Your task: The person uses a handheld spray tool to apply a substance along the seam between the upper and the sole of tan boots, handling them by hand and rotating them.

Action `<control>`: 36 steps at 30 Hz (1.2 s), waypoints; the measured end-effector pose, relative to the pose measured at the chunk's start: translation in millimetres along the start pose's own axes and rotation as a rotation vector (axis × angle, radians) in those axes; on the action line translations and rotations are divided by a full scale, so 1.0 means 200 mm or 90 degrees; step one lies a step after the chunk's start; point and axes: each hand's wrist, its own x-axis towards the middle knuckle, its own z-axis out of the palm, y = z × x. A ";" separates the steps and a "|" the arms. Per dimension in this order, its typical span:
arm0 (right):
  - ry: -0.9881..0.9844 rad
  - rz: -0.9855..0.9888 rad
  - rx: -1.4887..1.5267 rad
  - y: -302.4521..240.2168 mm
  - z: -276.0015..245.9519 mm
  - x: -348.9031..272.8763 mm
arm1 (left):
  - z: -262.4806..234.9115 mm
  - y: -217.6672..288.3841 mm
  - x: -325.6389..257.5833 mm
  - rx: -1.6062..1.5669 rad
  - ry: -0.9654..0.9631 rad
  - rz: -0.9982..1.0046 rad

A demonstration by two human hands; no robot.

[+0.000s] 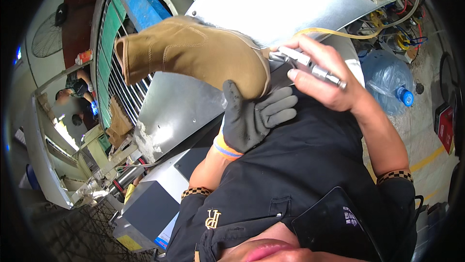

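Observation:
A tan leather boot [203, 58] lies on its side, its shaft opening to the left and its rounded toe to the right. My left hand [247, 124], in a dark grey coated glove, is open below the toe. Its thumb lies against the leather, and the other fingers stretch out to the right, past the toe. My bare right hand [327, 75] is closed round a silver metal hand tool [310, 63] with a cylindrical end. The tool's front is close to the boot's edge; whether they touch is hard to tell.
Beneath the boot is a grey metal worktop [179, 102]. A bright white panel [271, 0] and a yellowish hose [348, 33] lie beyond. At right stands a clear plastic water bottle [387, 80]. A green-and-blue rack is at left; another person [77, 85] is farther off.

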 end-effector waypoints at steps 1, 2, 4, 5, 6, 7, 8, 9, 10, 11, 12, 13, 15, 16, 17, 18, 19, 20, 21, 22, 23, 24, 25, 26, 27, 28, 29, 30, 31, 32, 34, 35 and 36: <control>-0.013 0.035 0.030 -0.01 -0.03 0.01 | 0.02 0.00 0.03 0.012 -0.005 0.008; -0.039 0.076 0.099 -0.02 -0.06 0.02 | 0.04 -0.01 0.07 0.015 -0.035 0.014; -0.059 0.111 0.142 -0.04 -0.11 0.03 | 0.07 0.00 0.15 -0.035 -0.110 0.024; -0.076 0.132 0.184 -0.06 -0.13 0.04 | 0.09 0.00 0.18 -0.047 -0.123 0.031; -0.077 0.109 0.121 -0.07 -0.14 0.05 | 0.11 0.00 0.20 -0.058 -0.136 0.037; -0.086 0.068 0.074 -0.08 -0.15 0.07 | 0.12 0.00 0.22 -0.054 -0.124 0.044; -0.080 0.012 0.025 -0.09 -0.15 0.08 | 0.13 0.01 0.24 -0.070 -0.126 0.048; -0.074 0.001 0.004 -0.10 -0.15 0.08 | 0.14 0.02 0.25 -0.041 -0.135 0.062; -0.055 0.012 0.009 -0.10 -0.14 0.08 | 0.14 0.02 0.27 -0.027 -0.131 0.067; -0.035 0.021 0.012 -0.11 -0.13 0.07 | 0.13 0.03 0.28 -0.031 -0.137 0.072; -0.016 0.029 0.016 -0.11 -0.11 0.06 | 0.12 0.04 0.29 -0.036 -0.142 0.079; 0.002 0.038 0.022 -0.12 -0.09 0.05 | 0.10 0.05 0.32 -0.292 -0.332 0.012; 0.027 0.044 0.006 -0.12 -0.06 0.02 | 0.07 0.06 0.34 -0.261 -0.322 0.025; 0.040 0.047 -0.002 -0.11 -0.05 0.01 | 0.06 0.07 0.35 -0.245 -0.316 0.029; 0.056 0.013 -0.044 -0.10 -0.02 0.00 | 0.05 0.07 0.36 -0.229 -0.311 0.033; 0.075 -0.018 -0.079 -0.09 0.00 -0.01 | 0.04 0.08 0.37 -0.210 -0.309 0.036; 0.076 0.023 -0.040 -0.09 0.02 -0.03 | 0.05 0.08 0.37 -0.191 -0.307 0.041; 0.091 0.011 -0.048 -0.08 0.05 -0.05 | 0.05 0.08 0.37 -0.170 -0.301 0.047; 0.107 -0.005 -0.053 -0.07 0.07 -0.07 | 0.06 0.08 0.37 -0.079 -0.258 0.100; 0.123 -0.023 -0.057 -0.06 0.10 -0.09 | 0.07 0.08 0.36 -0.022 -0.231 0.126; 0.135 -0.064 -0.072 -0.04 0.13 -0.10 | 0.08 0.08 0.35 0.127 -0.149 0.181; 0.149 -0.125 -0.103 -0.02 0.16 -0.10 | 0.09 0.08 0.35 -0.039 -0.154 0.114; 0.149 -0.133 -0.122 0.00 0.18 -0.12 | 0.09 0.08 0.35 -0.249 -0.226 0.049; 0.152 -0.154 -0.138 0.01 0.19 -0.13 | 0.09 0.08 0.36 -0.160 -0.198 0.081; 0.151 -0.172 -0.164 0.02 0.20 -0.13 | 0.09 0.08 0.37 -0.119 -0.172 0.094; 0.164 -0.175 -0.178 0.02 0.21 -0.13 | 0.08 0.08 0.38 -0.101 -0.176 0.103; 0.152 -0.158 -0.198 0.03 0.21 -0.13 | 0.08 0.09 0.40 -0.080 -0.195 0.104; 0.157 -0.166 -0.202 0.03 0.20 -0.13 | 0.07 0.10 0.40 0.123 -0.158 0.170; 0.161 -0.144 -0.171 0.03 0.20 -0.12 | 0.07 0.11 0.39 0.328 -0.153 0.227; 0.183 -0.145 -0.128 0.03 0.20 -0.10 | 0.07 0.14 0.37 0.246 -0.190 0.186; 0.163 -0.084 -0.098 0.04 0.17 -0.08 | 0.08 0.19 0.29 0.329 -0.204 0.199; 0.160 -0.096 -0.086 0.04 0.16 -0.06 | 0.07 0.21 0.17 0.578 -0.148 0.297; 0.159 -0.114 -0.077 0.06 0.15 -0.03 | 0.07 0.24 0.04 0.828 -0.074 0.402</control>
